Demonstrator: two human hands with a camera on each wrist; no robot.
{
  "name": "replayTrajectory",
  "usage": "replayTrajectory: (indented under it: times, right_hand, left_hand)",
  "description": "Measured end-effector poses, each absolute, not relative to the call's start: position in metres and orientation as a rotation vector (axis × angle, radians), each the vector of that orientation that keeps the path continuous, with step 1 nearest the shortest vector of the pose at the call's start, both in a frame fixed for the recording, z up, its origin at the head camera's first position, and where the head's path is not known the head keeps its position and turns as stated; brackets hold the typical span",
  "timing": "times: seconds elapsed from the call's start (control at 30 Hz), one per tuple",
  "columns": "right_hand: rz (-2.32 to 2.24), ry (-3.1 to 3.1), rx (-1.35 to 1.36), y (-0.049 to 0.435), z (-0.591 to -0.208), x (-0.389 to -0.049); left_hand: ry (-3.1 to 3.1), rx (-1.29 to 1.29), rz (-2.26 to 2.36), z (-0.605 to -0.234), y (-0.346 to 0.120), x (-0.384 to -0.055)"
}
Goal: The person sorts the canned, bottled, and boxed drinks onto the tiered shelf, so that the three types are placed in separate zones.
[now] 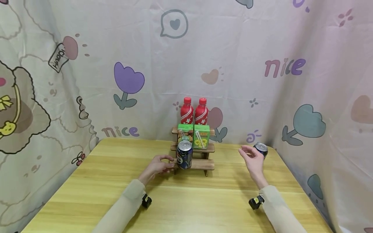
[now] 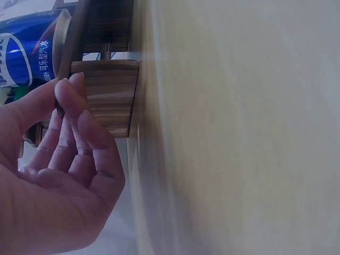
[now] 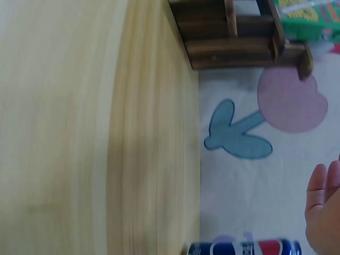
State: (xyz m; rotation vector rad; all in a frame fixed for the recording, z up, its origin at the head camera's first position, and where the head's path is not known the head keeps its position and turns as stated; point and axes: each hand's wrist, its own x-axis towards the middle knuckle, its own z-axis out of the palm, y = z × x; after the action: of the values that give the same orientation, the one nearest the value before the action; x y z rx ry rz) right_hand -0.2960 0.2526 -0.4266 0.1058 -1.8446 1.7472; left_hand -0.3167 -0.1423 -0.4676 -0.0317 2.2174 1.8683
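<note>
A small wooden tiered stand stands toward the back of the table. My left hand pinches the left end of its lowest step between thumb and fingers, as the left wrist view shows of the hand and the stand. Close by on that step stands an upright blue soda can. My right hand is raised at the right with loosely bent fingers and nothing in them. Partly hidden behind it is a second blue can; in the right wrist view the can and hand are apart.
Two juice cartons, one with fruit and one with yellow flowers, stand on the middle step. Two red bottles occupy the top step. A printed curtain hangs behind the wooden table.
</note>
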Motion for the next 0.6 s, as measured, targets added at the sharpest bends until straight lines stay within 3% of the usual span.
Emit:
replayTrajectory:
  times: [0.6]
  right_hand:
    - [1.796,-1.822,-0.072,0.312,-0.431,-0.311]
  left_hand:
    - [2.238,-0.044,1.852,-0.469,-0.142,-0.316]
